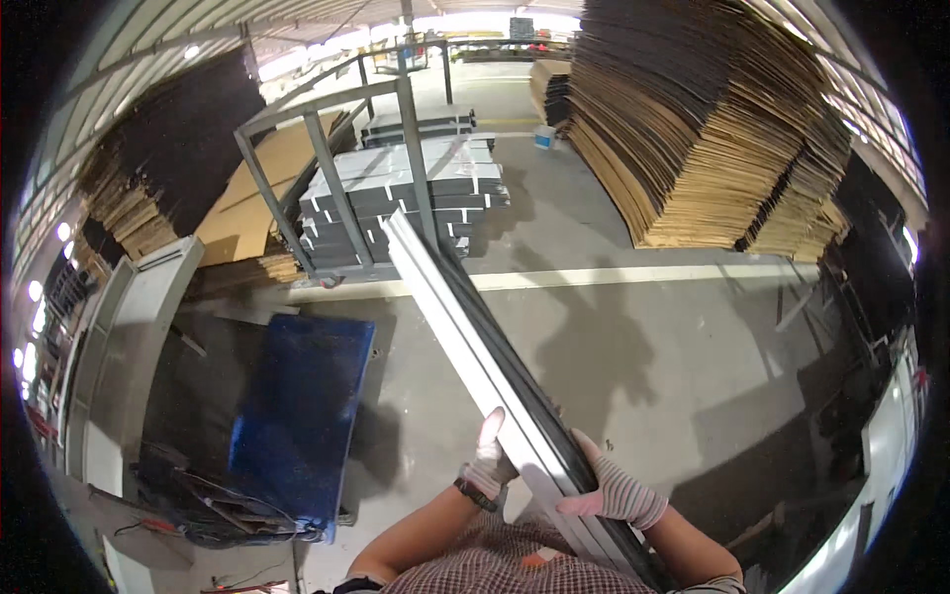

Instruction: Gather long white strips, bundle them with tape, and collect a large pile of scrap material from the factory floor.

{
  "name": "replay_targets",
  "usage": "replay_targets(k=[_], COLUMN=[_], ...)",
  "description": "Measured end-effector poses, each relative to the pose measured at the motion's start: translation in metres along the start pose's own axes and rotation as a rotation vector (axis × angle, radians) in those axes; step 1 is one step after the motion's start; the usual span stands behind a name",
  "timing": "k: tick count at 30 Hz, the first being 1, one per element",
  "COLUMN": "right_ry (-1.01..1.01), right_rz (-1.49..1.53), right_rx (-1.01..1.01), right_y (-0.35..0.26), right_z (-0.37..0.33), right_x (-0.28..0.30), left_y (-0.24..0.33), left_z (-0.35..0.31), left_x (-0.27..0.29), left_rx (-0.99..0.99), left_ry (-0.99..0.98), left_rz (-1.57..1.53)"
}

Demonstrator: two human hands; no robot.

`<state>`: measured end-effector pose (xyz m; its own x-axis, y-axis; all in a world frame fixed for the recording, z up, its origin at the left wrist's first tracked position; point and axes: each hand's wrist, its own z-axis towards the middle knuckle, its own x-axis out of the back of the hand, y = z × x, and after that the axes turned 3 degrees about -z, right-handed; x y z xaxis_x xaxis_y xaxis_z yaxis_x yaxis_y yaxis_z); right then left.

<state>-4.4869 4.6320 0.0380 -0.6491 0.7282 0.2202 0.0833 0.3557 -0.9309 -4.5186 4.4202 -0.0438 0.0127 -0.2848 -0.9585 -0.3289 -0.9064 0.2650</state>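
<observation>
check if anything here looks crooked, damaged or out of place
Nothing stands out. The long grey panel is held edge-up between the left hand and the right hand. The cardboard stacks lean in tidy rows, and the grey bundles sit squarely stacked by the metal frame.

Two gloved hands, left and right, one long grey panel, one blue cart.

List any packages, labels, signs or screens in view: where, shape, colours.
Strapped flat grey packs: stacked centre, behind a grey metal frame.
Flat brown cardboard sheets: tall leaning stack, upper right.
Another cardboard stack: upper left, dark on top.
No signs, screens or readable labels.
</observation>
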Motion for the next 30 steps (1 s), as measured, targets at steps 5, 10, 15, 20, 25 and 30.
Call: replay_targets(k=[5,10,15,20,25,30], right_ry=[0.064,0.241,0.312,0.395,0.127,-0.142], right_rz=[0.091,0.413,0.699,0.579,0.228,0.176], right_rx=[0.030,-0.027,-0.070,-0.119,0.013,0.231], right_y=[-0.041,-0.066,-0.043,-0.065,-0.119,-0.189], right_z=[0.192,0.284,0.409,0.597,0.816,1.027], right_x=[0.111,0.222,0.325,0.489,0.620,0.687], left_y=[0.104,0.172,0.206,0.300,0.456,0.597], left_z=[0.222,0.426,0.627,0.842,0.988,1.076], left_x=[0.025,-0.028,-0.010,-0.012,-0.040,-0.057], left_rx=[0.050,0.302,0.405,0.334,-0.040,-0.521], left_ry=[-0.078,0.136,-0.005,-0.097,0.014,0.101], left_rz=[0.023,0.201,0.113,0.183,0.147,0.325])
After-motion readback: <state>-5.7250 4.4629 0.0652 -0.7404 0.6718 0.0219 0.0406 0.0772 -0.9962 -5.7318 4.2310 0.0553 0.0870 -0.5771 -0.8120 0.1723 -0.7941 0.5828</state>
